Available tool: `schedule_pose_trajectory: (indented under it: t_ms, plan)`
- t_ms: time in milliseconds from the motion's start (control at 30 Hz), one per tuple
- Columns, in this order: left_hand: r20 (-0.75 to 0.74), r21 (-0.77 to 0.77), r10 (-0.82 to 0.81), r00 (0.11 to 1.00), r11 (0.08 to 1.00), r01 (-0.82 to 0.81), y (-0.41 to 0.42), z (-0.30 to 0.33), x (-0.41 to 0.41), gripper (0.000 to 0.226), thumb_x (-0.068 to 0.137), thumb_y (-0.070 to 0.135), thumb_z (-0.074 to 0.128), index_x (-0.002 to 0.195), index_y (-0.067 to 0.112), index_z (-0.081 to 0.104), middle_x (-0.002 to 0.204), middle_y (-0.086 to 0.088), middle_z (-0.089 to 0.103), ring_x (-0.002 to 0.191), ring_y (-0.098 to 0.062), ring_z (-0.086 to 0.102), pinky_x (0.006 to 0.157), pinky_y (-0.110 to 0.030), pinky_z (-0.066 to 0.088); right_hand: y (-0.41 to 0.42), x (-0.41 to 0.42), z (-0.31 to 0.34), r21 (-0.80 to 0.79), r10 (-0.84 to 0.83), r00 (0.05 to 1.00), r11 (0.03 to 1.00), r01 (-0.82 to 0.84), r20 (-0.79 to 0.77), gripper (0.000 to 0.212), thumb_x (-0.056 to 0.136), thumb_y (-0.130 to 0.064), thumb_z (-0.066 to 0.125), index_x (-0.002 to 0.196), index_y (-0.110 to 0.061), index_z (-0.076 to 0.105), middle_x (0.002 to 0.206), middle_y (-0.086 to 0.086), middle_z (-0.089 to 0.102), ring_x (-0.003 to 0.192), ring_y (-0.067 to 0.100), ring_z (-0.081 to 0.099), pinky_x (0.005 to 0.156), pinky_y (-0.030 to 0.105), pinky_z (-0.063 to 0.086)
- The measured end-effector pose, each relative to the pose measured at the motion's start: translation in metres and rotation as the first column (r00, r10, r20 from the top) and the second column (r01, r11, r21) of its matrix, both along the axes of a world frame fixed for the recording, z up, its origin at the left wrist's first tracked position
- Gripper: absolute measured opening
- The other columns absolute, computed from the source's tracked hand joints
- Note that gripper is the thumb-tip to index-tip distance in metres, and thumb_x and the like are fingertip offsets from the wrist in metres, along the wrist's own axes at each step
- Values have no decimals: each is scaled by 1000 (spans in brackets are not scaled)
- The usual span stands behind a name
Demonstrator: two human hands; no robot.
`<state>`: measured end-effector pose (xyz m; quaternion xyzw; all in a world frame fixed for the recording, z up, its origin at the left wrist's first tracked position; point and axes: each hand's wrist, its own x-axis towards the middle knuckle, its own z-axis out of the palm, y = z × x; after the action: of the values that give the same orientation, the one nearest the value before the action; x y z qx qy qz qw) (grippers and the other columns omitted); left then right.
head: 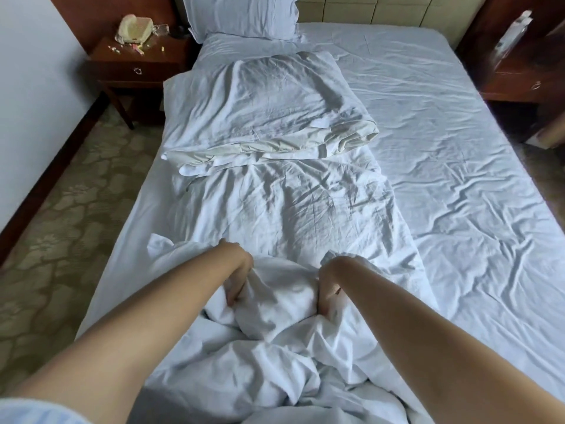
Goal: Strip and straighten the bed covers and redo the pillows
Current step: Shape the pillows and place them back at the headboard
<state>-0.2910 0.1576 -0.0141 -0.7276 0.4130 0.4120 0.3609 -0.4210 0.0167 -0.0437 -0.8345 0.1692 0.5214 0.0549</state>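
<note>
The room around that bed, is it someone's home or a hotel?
Probably a hotel bedroom, though I can't be sure: a wide bed with plain white covers, matching dark wooden nightstands on both sides, a corded telephone on one, and patterned carpet.

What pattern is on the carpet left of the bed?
A pale floral pattern on olive-beige carpet, clearest in the head view.

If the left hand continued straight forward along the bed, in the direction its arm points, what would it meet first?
Probably the folded duvet. The left hand grips the bunched cover; ahead lies only flat wrinkled cover, then that folded pile. Depth is unclear.
</note>
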Motion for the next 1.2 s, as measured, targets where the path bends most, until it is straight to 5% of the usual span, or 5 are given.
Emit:
schedule_pose_trajectory:
  t_ms: [167, 467, 833, 1000, 1200]
  plan:
    - [-37, 63, -4, 999, 998, 6, 8, -32, 2, 92, 61, 51, 82, 136, 22, 37, 141, 1, 43, 125, -17, 48, 105, -31, 41, 7, -5, -23, -16, 1, 996, 1000, 0, 87, 94, 64, -61, 74, 142, -17, 42, 145, 7, 36, 141, 27, 23, 117, 43, 18]
    - [-134, 19, 226, 965, 974, -225, -16, -15, 46, 67, 66, 7, 72, 130, 6, 52, 123, -6, 58, 103, -25, 60, 67, -27, 49, -34, 36, 15, 31, -184, 936, 983, 184, 300, 8, 70, -18, 64, 71, -16, 57, 71, -1, 58, 78, 20, 60, 68, 26, 48]
    - [258, -376, 208, 943, 921, -100, -103, 116, 185, 36, 71, 14, 67, 106, 14, 60, 111, -11, 58, 103, -28, 58, 83, -32, 44, -111, 199, 109, -471, 293, 513, 843, 260, 807, 35, 91, -18, 48, 125, -20, 55, 134, 6, 48, 128, 25, 41, 102, 40, 30]
    - [383, -423, 85, 920, 901, 93, -86, 49, 190, 76, 88, 34, 56, 150, 35, 13, 157, -10, 7, 145, -28, 4, 113, -59, 5, -115, 188, 40, -400, 137, 687, 885, 240, 714, 66, 98, -35, 42, 153, -22, 8, 161, 10, -3, 148, 28, -2, 117, 48, -7]
    - [-86, -385, 202, 976, 896, -219, -73, -7, 159, 36, 98, 28, 43, 131, 18, 52, 137, -9, 50, 121, -28, 49, 101, -37, 41, -96, 143, -5, -100, -77, 897, 986, 133, 435, 68, 95, -39, 46, 152, -25, 12, 159, 4, 13, 143, 28, 21, 113, 46, 20]
